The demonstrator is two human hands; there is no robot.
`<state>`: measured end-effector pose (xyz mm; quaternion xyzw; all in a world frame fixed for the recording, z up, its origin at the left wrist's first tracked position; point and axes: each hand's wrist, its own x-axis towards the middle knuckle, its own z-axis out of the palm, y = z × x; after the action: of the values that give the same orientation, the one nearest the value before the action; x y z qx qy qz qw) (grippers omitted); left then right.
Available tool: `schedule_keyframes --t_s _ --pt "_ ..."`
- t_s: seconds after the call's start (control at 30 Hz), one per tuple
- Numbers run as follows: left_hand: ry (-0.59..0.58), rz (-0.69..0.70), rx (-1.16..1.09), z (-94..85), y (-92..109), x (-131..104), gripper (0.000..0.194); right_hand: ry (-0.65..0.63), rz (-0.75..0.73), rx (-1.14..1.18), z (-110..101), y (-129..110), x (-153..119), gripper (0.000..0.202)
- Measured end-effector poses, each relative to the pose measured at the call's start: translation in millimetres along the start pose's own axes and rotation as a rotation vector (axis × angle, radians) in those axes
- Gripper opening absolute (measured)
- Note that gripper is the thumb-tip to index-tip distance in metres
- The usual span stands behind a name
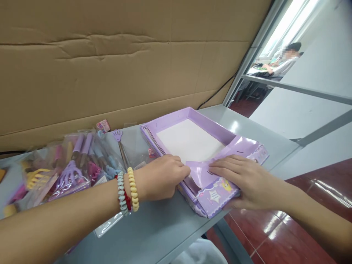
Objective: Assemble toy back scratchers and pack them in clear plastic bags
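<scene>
A shallow purple cardboard box [211, 126] with a white bottom lies tilted on the grey table. Its near end is a folded flap [214, 198] printed with a cartoon and labels. At the box's near left corner, my left hand [162, 176] has its fingers curled together against the edge; what they pinch is too small to make out. My right hand [244, 179] rests on the flap, fingers laid over its top and thumb at the outer side.
Several bagged hand-shaped scratchers [73, 172] are piled on the left of the table [154, 234]. A cardboard sheet [123, 73] stands behind. Metal frame bars [291, 90] rise at the right, with a seated person [286, 66] beyond.
</scene>
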<state>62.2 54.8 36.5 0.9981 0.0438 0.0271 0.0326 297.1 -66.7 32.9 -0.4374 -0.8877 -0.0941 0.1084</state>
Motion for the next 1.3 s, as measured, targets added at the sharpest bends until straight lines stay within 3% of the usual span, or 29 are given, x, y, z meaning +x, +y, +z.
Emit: schedule_keyframes --t_s 0.13,0.3,0.4,0.6,0.87,0.97,1.07,1.13,1.2,1.3 --pt "0.002 -0.106 0.001 -7.2 -0.1 3.2 0.023 -0.085 0.066 0.034 5.2 -1.5 2.2 0.02" --pt "-0.15 0.072 0.059 -7.2 -5.6 15.0 0.025 -0.322 0.107 0.159 0.0 2.9 15.3 0.003" --pt "-0.194 0.141 0.072 -6.4 -11.1 23.5 0.026 -0.404 0.122 0.155 -2.5 5.9 21.2 0.009" --pt "-0.255 0.169 0.066 -7.3 -14.2 33.5 0.012 -0.407 0.142 0.132 0.9 5.8 22.0 0.017" --pt "-0.238 0.183 0.087 -7.7 -17.4 31.1 0.015 -0.337 0.145 0.085 4.5 5.6 20.7 0.02" --pt "-0.268 0.117 0.008 -22.9 -4.9 31.9 0.034 -0.337 0.154 0.081 2.2 3.7 22.5 0.018" --pt "-0.334 -0.051 -0.192 -34.8 18.7 36.3 0.052 -0.348 0.213 0.037 1.0 -2.7 25.2 0.019" --pt "-0.369 -0.141 -0.198 -34.0 34.1 40.7 0.046 -0.346 0.265 -0.011 1.5 -7.9 27.0 0.022" --pt "-0.262 -0.199 -0.132 -27.2 44.4 44.6 0.027 -0.327 0.294 -0.038 1.7 -10.7 27.5 0.024" --pt "-0.158 -0.244 -0.119 -16.3 48.5 47.0 0.018 -0.306 0.265 0.007 -1.6 -3.4 21.3 0.027"
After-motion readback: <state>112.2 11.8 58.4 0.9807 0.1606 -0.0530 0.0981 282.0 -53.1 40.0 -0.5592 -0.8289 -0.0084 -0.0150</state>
